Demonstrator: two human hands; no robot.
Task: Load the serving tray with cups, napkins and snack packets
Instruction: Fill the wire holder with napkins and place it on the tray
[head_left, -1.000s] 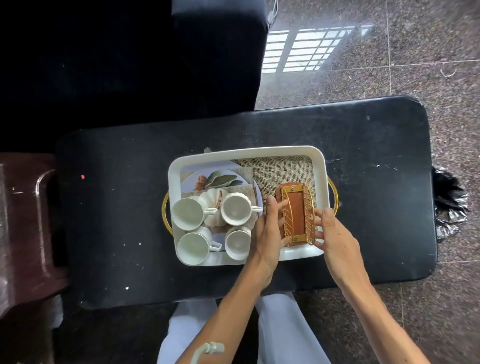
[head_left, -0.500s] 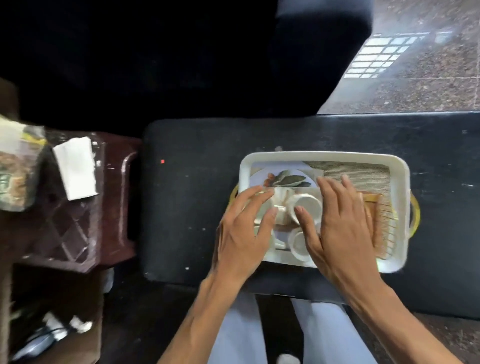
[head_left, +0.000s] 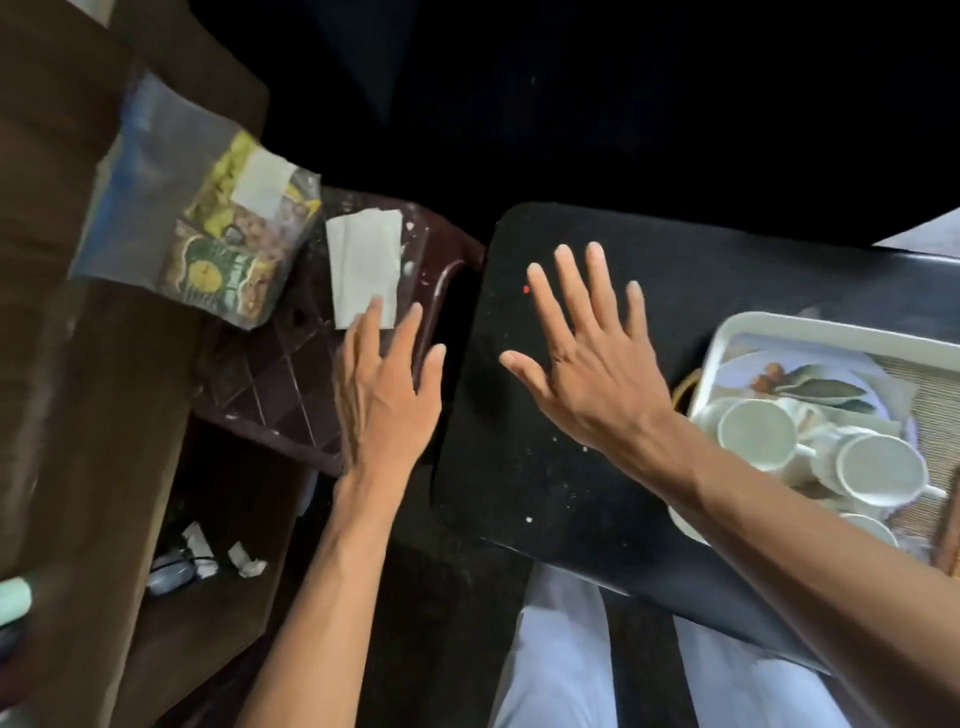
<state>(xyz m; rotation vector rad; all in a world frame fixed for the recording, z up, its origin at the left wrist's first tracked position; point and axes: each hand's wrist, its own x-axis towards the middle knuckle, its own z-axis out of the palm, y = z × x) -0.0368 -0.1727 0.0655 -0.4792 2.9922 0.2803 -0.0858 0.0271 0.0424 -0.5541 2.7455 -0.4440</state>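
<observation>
Both hands empty and splayed; napkin lying just ahead of the left fingertips.

The left hand (head_left: 387, 400) is hovering flat, fingers spread and holding nothing, over the dark stool (head_left: 291, 374). The folded napkin (head_left: 364, 265) is lying on that stool, long axis running away from the person, its near edge touching or just under the left index fingertip. The right hand (head_left: 589, 364), equally open and empty, is hanging over the black bench (head_left: 519, 467), farther off. The snack packets (head_left: 228, 254) are sitting beyond, left of the napkin. The serving tray (head_left: 831, 332), with cups (head_left: 758, 431), is lying far right.
</observation>
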